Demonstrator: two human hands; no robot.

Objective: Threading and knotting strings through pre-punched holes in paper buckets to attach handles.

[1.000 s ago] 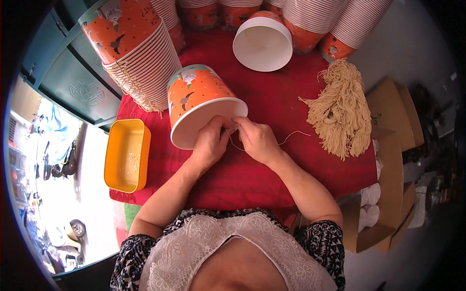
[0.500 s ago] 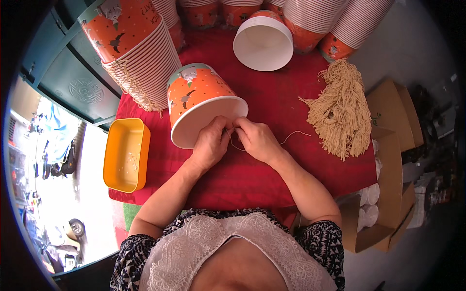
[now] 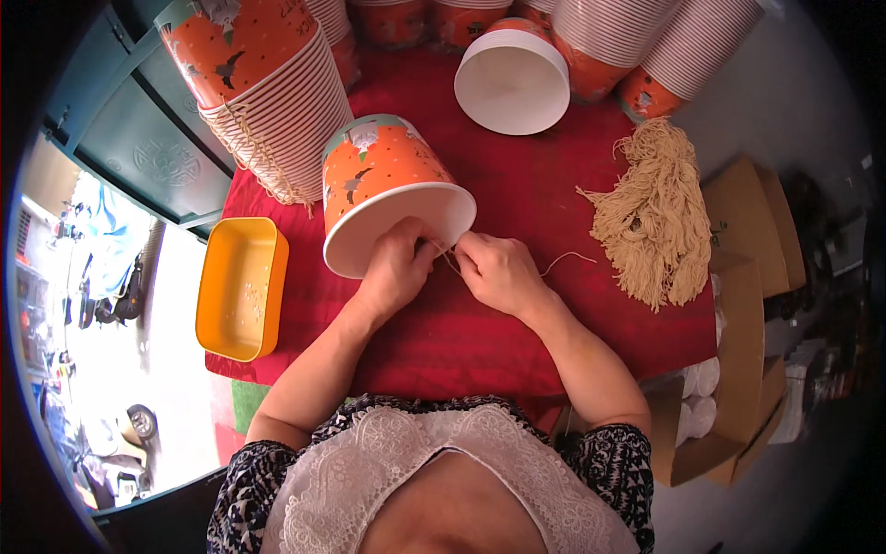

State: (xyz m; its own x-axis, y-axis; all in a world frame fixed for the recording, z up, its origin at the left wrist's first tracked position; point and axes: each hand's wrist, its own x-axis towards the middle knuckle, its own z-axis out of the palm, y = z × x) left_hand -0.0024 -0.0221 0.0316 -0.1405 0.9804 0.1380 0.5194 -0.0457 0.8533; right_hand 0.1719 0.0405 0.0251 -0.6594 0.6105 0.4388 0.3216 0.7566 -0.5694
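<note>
Right grip [image 3: 501, 273] on thin string [image 3: 568, 255]

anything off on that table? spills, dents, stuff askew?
No spills or dents visible. Only mild oddity: the far white-lined tub appears to lie on its side, unlike the nested stack beside it. The orange tub at the left hand is tilted too, but looks undamaged. The cord bundle at right is loose and shaggy.

Thread [image 3: 571, 253] partly out of sight behind right hand [image 3: 501, 271]
</note>
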